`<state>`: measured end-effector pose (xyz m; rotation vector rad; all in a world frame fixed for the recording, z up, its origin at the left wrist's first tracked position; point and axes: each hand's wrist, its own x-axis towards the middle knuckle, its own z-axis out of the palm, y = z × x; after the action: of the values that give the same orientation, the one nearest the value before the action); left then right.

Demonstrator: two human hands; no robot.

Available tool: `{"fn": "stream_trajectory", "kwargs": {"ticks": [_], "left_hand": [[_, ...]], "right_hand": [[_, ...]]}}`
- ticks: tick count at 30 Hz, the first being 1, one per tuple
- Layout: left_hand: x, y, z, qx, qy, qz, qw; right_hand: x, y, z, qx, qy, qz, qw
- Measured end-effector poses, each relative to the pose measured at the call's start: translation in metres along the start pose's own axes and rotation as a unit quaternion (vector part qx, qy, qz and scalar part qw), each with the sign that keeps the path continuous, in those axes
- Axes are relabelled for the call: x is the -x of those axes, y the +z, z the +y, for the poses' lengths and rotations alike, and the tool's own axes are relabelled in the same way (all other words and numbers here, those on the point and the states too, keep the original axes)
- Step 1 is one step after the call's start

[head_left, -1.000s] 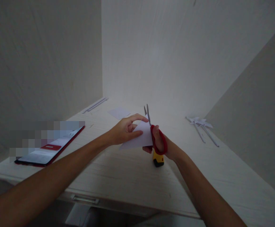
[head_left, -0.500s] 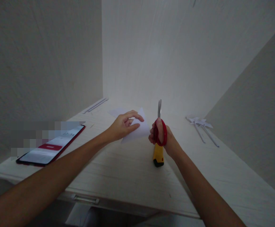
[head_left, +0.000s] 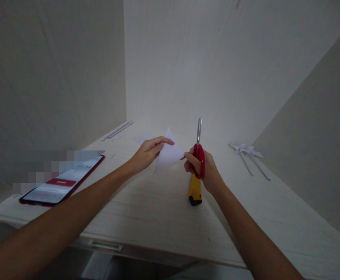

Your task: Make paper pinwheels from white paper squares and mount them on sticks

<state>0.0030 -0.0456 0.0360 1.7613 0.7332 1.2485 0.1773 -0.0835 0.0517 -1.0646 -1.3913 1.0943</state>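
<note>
My left hand (head_left: pixel 147 152) pinches a folded white paper triangle (head_left: pixel 168 154) and holds it above the pale wooden desk (head_left: pixel 158 210). My right hand (head_left: pixel 200 169) grips red-handled scissors (head_left: pixel 199 149), blades together and pointing up. Its fingertips also touch the paper's right corner. A yellow and black utility knife (head_left: pixel 195 190) lies on the desk just below my right hand.
A phone in a red case (head_left: pixel 63 181) lies lit at the left of the desk. White paper pinwheels on sticks (head_left: pixel 248 155) rest at the right. A paper scrap (head_left: pixel 143 138) and thin strips (head_left: pixel 117 130) lie near the back wall. A drawer handle (head_left: pixel 105 245) is under the front edge.
The scissors came off the paper, shut and swung upright. My left hand lifted and turned the paper, and my right fingers came to touch its corner.
</note>
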Motion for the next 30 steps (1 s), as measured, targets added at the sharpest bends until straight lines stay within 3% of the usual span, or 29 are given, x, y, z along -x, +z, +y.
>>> {"fn": "stream_trajectory", "kwargs": {"ticks": [5, 8, 11, 15, 18, 21, 23, 30], "left_hand": [[0.0002, -0.0003, 0.0004, -0.03, -0.007, -0.042, 0.999], [0.0013, -0.0022, 0.0045, -0.12, 0.08, -0.061, 0.988], [0.0026, -0.0039, 0.007, -0.226, 0.18, -0.03, 0.957], [0.003, -0.0053, 0.0062, -0.28, 0.216, 0.055, 0.934], [0.0015, -0.0056, 0.0031, -0.206, 0.175, 0.043, 0.962], [0.0001, -0.0041, -0.0002, -0.081, 0.06, -0.007, 0.995], [-0.0002, -0.0025, -0.0016, -0.014, 0.009, -0.005, 1.0], [0.0007, -0.0002, 0.0032, 0.042, 0.028, -0.013, 0.999]], "right_hand": [[-0.0036, -0.001, 0.0041, -0.039, -0.015, 0.004, 0.999], [-0.001, -0.0025, 0.0015, -0.062, -0.021, -0.006, 0.998], [0.0012, -0.0042, -0.001, -0.09, -0.016, -0.009, 0.996], [0.0008, -0.0056, 0.0008, -0.073, 0.003, -0.022, 0.997], [-0.0002, -0.0063, 0.0043, -0.031, -0.002, -0.049, 0.998], [0.0001, -0.0058, 0.0052, -0.029, 0.015, -0.056, 0.998], [0.0012, -0.0046, 0.0035, -0.043, 0.036, -0.057, 0.997], [0.0022, -0.0007, 0.0017, -0.066, 0.055, -0.085, 0.993]]}}
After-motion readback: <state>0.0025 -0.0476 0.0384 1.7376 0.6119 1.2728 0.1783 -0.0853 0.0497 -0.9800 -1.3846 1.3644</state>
